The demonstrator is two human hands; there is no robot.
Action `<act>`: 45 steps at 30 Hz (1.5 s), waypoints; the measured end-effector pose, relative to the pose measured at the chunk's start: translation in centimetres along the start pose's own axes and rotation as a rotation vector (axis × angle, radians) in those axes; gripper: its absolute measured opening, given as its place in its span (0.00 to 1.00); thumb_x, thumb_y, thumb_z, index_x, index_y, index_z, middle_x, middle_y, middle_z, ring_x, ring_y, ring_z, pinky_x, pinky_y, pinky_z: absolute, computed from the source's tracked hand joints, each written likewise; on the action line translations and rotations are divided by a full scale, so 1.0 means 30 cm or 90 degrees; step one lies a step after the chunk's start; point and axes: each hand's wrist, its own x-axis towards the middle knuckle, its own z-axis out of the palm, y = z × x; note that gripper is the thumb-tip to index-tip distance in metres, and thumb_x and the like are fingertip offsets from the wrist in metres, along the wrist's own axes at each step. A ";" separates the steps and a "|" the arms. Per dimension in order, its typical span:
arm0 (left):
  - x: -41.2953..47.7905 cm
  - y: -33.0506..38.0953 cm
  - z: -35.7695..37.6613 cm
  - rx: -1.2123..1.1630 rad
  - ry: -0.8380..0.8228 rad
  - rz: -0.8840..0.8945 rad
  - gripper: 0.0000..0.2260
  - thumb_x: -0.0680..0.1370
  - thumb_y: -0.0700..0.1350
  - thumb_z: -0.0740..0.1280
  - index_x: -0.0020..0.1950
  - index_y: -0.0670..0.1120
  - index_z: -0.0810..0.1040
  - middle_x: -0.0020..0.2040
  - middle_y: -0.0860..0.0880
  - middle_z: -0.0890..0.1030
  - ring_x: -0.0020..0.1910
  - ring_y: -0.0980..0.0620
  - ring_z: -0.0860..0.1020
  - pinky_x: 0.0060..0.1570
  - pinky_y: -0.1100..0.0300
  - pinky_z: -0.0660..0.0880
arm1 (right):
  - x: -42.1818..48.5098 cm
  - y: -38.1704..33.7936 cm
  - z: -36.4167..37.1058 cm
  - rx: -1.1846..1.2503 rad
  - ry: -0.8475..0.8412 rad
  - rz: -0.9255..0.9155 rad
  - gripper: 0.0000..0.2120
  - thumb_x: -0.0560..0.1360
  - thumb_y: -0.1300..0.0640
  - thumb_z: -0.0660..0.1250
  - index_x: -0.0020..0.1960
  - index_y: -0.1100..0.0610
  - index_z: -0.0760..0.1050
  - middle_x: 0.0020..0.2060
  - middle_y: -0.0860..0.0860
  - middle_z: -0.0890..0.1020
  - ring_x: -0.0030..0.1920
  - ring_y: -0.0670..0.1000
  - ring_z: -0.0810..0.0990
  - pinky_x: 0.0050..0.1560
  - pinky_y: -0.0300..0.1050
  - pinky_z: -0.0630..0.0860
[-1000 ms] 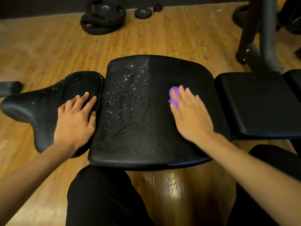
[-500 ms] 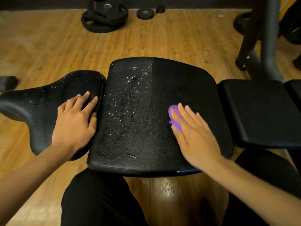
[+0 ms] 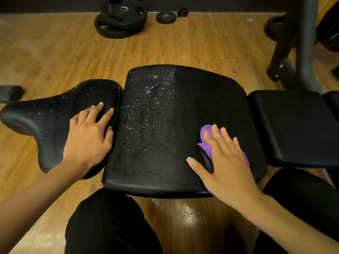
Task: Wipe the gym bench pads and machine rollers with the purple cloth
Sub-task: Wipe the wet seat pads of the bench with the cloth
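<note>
The wide black middle bench pad (image 3: pixel 165 125) lies in front of me; its left half is speckled with droplets and its right half looks dull and wiped. My right hand (image 3: pixel 225 160) presses flat on the purple cloth (image 3: pixel 206 133) at the pad's near right part, fingers spread, the cloth mostly hidden under the palm. My left hand (image 3: pixel 88 138) rests flat, fingers apart, on the narrower wet seat pad (image 3: pixel 45 114) to the left. Another black pad (image 3: pixel 293 125) lies to the right.
Black weight plates (image 3: pixel 121 17) lie on the wooden floor at the back, with a small plate (image 3: pixel 166 17) beside them. A dark machine frame (image 3: pixel 293 52) stands at the back right. My knees in black trousers (image 3: pixel 110 226) are below the pad.
My right hand has drawn the purple cloth toward me along the right half of the middle pad. My left hand has stayed on the seat pad.
</note>
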 end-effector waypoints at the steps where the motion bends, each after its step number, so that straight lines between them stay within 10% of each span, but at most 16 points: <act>1: 0.003 -0.002 -0.002 -0.001 0.000 0.000 0.28 0.81 0.54 0.53 0.78 0.45 0.72 0.78 0.38 0.69 0.75 0.37 0.65 0.70 0.36 0.64 | 0.040 -0.008 -0.007 -0.015 0.010 0.004 0.46 0.76 0.24 0.42 0.84 0.53 0.50 0.83 0.49 0.45 0.82 0.50 0.39 0.81 0.51 0.38; 8: 0.000 -0.002 0.002 -0.007 -0.014 -0.008 0.28 0.82 0.54 0.53 0.79 0.45 0.71 0.79 0.39 0.66 0.78 0.37 0.62 0.73 0.36 0.62 | 0.554 -0.025 -0.025 0.001 0.066 0.030 0.30 0.86 0.40 0.45 0.84 0.54 0.49 0.84 0.50 0.49 0.83 0.52 0.44 0.82 0.53 0.41; 16: -0.011 -0.002 -0.005 -0.005 -0.010 -0.003 0.28 0.82 0.55 0.51 0.79 0.46 0.70 0.79 0.39 0.67 0.78 0.37 0.63 0.74 0.37 0.61 | -0.026 -0.119 0.063 0.030 0.111 -0.128 0.27 0.85 0.43 0.48 0.74 0.55 0.72 0.77 0.51 0.70 0.79 0.52 0.63 0.80 0.53 0.59; 21: -0.010 -0.002 -0.001 -0.008 -0.011 -0.009 0.27 0.82 0.54 0.53 0.79 0.46 0.70 0.79 0.39 0.67 0.78 0.38 0.63 0.73 0.37 0.62 | 0.309 -0.108 -0.001 0.034 0.064 -0.102 0.29 0.87 0.50 0.53 0.84 0.47 0.44 0.83 0.53 0.49 0.83 0.54 0.47 0.81 0.50 0.44; 25: -0.018 0.001 0.000 -0.004 -0.019 -0.013 0.27 0.83 0.54 0.52 0.80 0.46 0.69 0.79 0.39 0.67 0.78 0.38 0.63 0.73 0.37 0.62 | 0.360 -0.119 0.021 0.000 0.063 -0.102 0.26 0.86 0.57 0.54 0.83 0.50 0.55 0.83 0.52 0.55 0.83 0.53 0.50 0.82 0.55 0.48; 31: -0.023 0.016 -0.010 0.000 -0.028 -0.015 0.29 0.82 0.55 0.50 0.80 0.46 0.69 0.80 0.40 0.67 0.79 0.38 0.63 0.74 0.38 0.62 | -0.055 -0.119 0.085 -0.025 0.077 -0.194 0.26 0.86 0.45 0.44 0.81 0.50 0.63 0.80 0.49 0.64 0.81 0.51 0.59 0.80 0.52 0.57; 39: -0.002 0.011 -0.006 -0.006 -0.015 -0.035 0.27 0.81 0.55 0.55 0.78 0.48 0.71 0.79 0.42 0.69 0.77 0.40 0.64 0.73 0.39 0.62 | 0.607 -0.156 -0.006 -0.016 0.080 -0.066 0.25 0.87 0.46 0.48 0.83 0.48 0.54 0.83 0.51 0.52 0.83 0.53 0.47 0.81 0.52 0.44; 45: -0.022 -0.027 -0.025 0.021 -0.069 -0.027 0.32 0.80 0.62 0.50 0.81 0.51 0.67 0.80 0.43 0.67 0.76 0.38 0.66 0.68 0.39 0.66 | 0.079 -0.138 0.086 -0.011 0.094 -0.144 0.27 0.85 0.44 0.44 0.81 0.47 0.61 0.81 0.48 0.59 0.82 0.50 0.54 0.81 0.51 0.53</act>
